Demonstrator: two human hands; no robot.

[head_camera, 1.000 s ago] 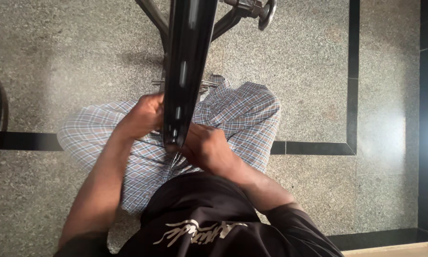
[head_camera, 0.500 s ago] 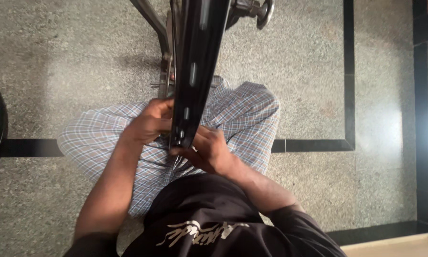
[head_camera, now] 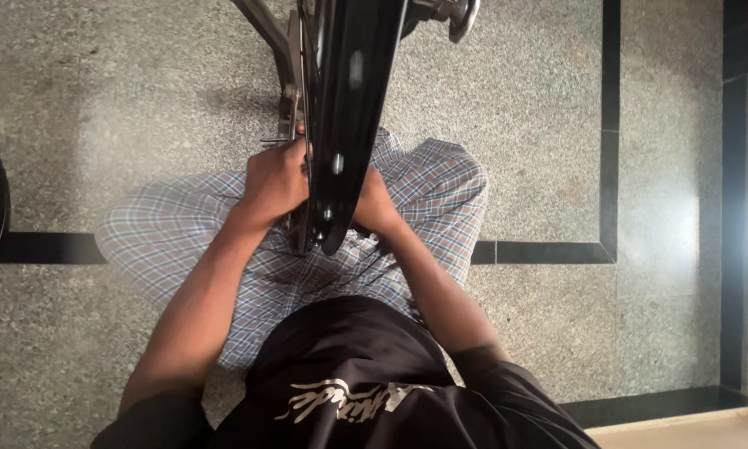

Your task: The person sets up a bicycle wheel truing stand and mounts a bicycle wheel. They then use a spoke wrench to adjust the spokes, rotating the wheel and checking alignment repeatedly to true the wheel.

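Speckled grey stone floor with black inlay lines, head view looking down on a seated person in checked trousers. Glossy black mudguard runs long axis top-to-bottom, slightly tilted, lower end pointing at the lap, passing between both sets of fingers. Left hand curled closed on its left edge by the metal stay; right hand presses its right side, fingers hidden, grip unclear.

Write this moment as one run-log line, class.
left hand: grips left side of glossy black bicycle mudguard | right hand: on its right side | seated on speckled grey stone floor
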